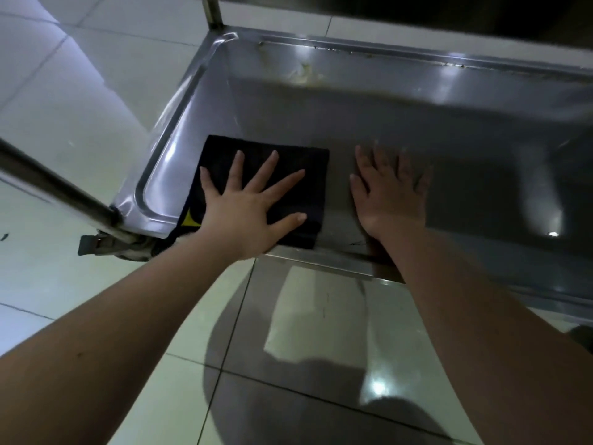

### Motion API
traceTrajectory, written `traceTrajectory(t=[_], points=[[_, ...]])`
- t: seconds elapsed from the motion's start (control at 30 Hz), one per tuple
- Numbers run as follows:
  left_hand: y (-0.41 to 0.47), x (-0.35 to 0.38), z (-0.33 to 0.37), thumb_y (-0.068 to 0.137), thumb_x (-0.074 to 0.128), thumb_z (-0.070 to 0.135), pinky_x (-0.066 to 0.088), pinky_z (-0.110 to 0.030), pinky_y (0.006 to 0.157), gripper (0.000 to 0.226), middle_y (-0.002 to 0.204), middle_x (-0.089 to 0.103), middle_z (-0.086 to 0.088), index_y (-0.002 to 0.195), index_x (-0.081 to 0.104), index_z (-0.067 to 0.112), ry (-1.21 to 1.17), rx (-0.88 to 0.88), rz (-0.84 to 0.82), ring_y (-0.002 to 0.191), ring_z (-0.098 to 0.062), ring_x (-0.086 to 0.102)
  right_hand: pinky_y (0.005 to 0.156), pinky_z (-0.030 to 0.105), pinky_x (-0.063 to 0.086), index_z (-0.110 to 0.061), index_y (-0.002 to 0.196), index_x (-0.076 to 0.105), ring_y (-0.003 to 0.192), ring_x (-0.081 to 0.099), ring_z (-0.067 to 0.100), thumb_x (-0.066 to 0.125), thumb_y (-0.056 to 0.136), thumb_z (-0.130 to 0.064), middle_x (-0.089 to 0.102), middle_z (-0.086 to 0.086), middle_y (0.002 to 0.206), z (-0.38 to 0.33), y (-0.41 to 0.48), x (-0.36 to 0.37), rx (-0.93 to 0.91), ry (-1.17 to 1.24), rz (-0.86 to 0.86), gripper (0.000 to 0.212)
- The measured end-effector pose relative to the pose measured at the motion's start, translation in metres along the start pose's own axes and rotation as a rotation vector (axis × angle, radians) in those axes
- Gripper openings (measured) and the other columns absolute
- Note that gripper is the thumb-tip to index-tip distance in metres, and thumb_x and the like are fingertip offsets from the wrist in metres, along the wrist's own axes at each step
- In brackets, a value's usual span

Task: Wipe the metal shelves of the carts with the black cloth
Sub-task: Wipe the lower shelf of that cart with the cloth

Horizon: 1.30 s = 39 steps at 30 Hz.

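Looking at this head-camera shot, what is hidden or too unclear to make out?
- Upper shelf: cut off by the top edge, head view.
- Lower shelf: right end runs past the frame edge, in shadow.
- Black cloth: partly covered by the left hand; its yellow mark is unreadable.
- Right hand: motion-blurred fingertips.

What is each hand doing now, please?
Left hand: open, pressing flat on the black cloth.
Right hand: open, flat on the bare shelf.
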<state>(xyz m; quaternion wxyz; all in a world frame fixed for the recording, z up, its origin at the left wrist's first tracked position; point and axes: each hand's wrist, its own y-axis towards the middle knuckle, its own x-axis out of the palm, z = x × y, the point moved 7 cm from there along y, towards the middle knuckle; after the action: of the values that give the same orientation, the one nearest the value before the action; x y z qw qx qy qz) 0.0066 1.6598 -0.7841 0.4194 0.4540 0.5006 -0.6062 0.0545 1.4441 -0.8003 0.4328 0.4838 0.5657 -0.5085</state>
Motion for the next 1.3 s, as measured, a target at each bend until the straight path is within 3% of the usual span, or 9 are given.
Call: traceTrajectory(t=[0.1, 0.27, 0.5, 0.87, 1.0, 1.07, 1.17, 1.3], points=[[0.032, -0.004, -0.025, 0.08, 0.011, 0.086, -0.008, -0.075, 0.108, 0.067, 0.161, -0.021, 0.02, 0.139, -0.016, 0.069, 0.03, -0.056, -0.052, 0.148, -0.033, -0.021, 0.116, 0.062, -0.012, -0.046, 0.154, -0.005, 0.15, -0.015, 0.031, 0.012, 0.1, -0.059, -0.011, -0.012, 0.164, -0.003, -0.002, 0.003, -0.007, -0.031, -0.022, 0.057], [0.088, -0.018, -0.018, 0.084, 0.019, 0.085, -0.01, -0.076, 0.107, 0.067, 0.163, -0.015, 0.018, 0.143, -0.007, 0.067, 0.022, 0.031, -0.024, 0.149, -0.035, -0.019, 0.114, 0.066, -0.011, -0.053, 0.15, -0.01, 0.149, -0.017, 0.037, 0.009, 0.091, -0.072, -0.015, -0.017, 0.163, -0.007, -0.005, 0.003, -0.036, -0.097, -0.048, 0.064], [0.146, -0.033, -0.003, 0.085, 0.018, 0.084, -0.01, -0.077, 0.105, 0.069, 0.163, -0.015, 0.015, 0.146, -0.006, 0.063, 0.013, 0.008, -0.077, 0.148, -0.036, -0.019, 0.114, 0.067, -0.01, -0.056, 0.149, -0.009, 0.149, -0.017, 0.035, 0.01, 0.09, -0.074, -0.015, -0.02, 0.162, -0.007, -0.003, 0.003, -0.032, -0.092, -0.052, 0.065], [-0.016, 0.002, -0.048, 0.078, 0.01, 0.085, -0.014, -0.073, 0.108, 0.069, 0.16, -0.025, 0.018, 0.139, -0.019, 0.068, -0.003, 0.025, -0.075, 0.147, -0.034, -0.026, 0.112, 0.069, -0.01, -0.059, 0.149, -0.002, 0.15, -0.012, 0.032, 0.015, 0.087, -0.077, -0.007, -0.021, 0.163, -0.004, -0.006, 0.002, -0.004, -0.071, -0.012, 0.066], [-0.016, 0.006, -0.048, 0.077, 0.009, 0.085, -0.015, -0.075, 0.107, 0.07, 0.16, -0.026, 0.018, 0.138, -0.019, 0.068, -0.009, 0.02, -0.068, 0.146, -0.035, -0.027, 0.108, 0.074, -0.011, -0.054, 0.151, 0.004, 0.147, -0.017, 0.044, 0.021, 0.097, -0.065, -0.006, -0.02, 0.163, -0.026, 0.005, 0.003, 0.112, 0.038, -0.031, 0.058], [-0.017, 0.007, -0.048, 0.078, 0.012, 0.084, -0.015, -0.074, 0.107, 0.069, 0.16, -0.024, 0.018, 0.139, -0.017, 0.068, -0.024, 0.025, -0.052, 0.146, -0.034, -0.027, 0.11, 0.073, -0.01, -0.048, 0.153, 0.011, 0.146, -0.016, 0.048, 0.024, 0.1, -0.057, -0.001, -0.017, 0.164, -0.055, 0.011, 0.004, 0.05, 0.072, 0.0, 0.055], [-0.023, 0.006, -0.051, 0.08, 0.018, 0.085, -0.015, -0.073, 0.107, 0.07, 0.161, -0.019, 0.02, 0.141, -0.012, 0.068, -0.058, 0.004, 0.011, 0.148, -0.033, -0.024, 0.107, 0.071, -0.016, -0.051, 0.153, 0.006, 0.148, -0.012, 0.045, 0.016, 0.101, -0.057, -0.001, -0.017, 0.164, -0.078, 0.009, 0.009, -0.023, -0.015, 0.051, 0.053], [0.001, 0.002, -0.065, 0.078, 0.018, 0.089, -0.013, -0.076, 0.106, 0.071, 0.161, -0.017, 0.022, 0.141, -0.009, 0.069, -0.063, -0.081, 0.019, 0.149, -0.033, -0.021, 0.11, 0.072, -0.011, -0.053, 0.152, 0.002, 0.149, -0.011, 0.042, 0.011, 0.099, -0.06, -0.003, -0.018, 0.164, -0.072, 0.007, 0.011, -0.008, -0.03, 0.045, 0.054]])
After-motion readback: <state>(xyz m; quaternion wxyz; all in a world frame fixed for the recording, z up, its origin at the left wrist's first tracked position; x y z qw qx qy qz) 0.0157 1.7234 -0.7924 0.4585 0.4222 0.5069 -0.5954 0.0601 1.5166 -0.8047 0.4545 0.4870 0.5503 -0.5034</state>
